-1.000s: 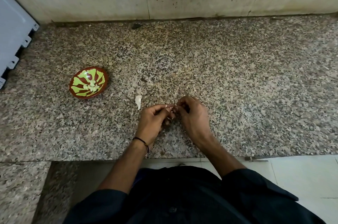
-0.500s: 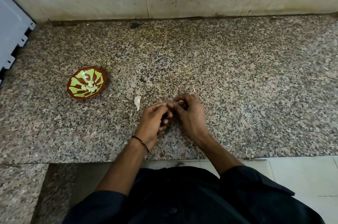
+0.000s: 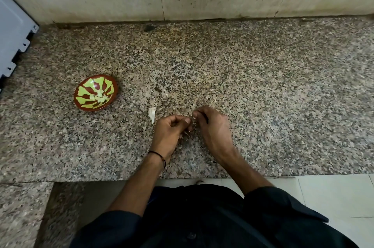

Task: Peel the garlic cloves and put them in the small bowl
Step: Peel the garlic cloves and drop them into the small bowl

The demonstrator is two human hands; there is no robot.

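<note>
Hands meet right of the small round brown bowl with green pattern (image 3: 89, 108), over the speckled granite counter (image 3: 263, 86): left hand (image 3: 170, 133) and right hand (image 3: 215, 129) curl their fingers, tips pinching a mostly hidden garlic clove (image 3: 191, 126). Pale peeled cloves (image 3: 99, 97) lie inside the bowl; a white garlic scrap (image 3: 151, 114) lies between bowl and hands

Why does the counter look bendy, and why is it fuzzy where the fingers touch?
Head view: the wide lens bows the granite counter and its back edge. Head view: soft, dim light, no glare, just a faint shadow by the small bowl. Head view: the left hand and right hand look slightly smeared, so anything between their fingers is unclear.
</note>
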